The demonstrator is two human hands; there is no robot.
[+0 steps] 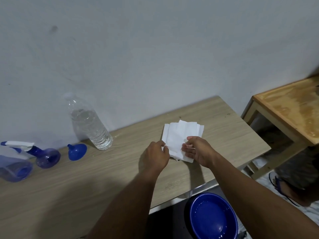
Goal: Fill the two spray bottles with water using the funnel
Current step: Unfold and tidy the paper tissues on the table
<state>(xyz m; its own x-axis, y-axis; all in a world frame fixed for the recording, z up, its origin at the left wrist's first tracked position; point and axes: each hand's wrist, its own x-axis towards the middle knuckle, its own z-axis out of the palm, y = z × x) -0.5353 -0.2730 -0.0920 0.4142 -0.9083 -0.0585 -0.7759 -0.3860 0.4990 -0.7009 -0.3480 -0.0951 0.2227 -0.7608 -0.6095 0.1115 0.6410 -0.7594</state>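
We take the clear water bottle as our landmark. It stands upright against the wall, capped and about two-thirds full. Just to its left the blue funnel rests mouth-down on the table. Left of that stand the two spray bottles, the nearer spray bottle and the far-left spray bottle, whose trigger heads look to be on.

Well to the right of the water bottle, our left hand pinches the edge of a stack of white tissues, and our right hand pinches its other side.

We judge filling has not begun; next the spray heads must come off and the funnel be seated.
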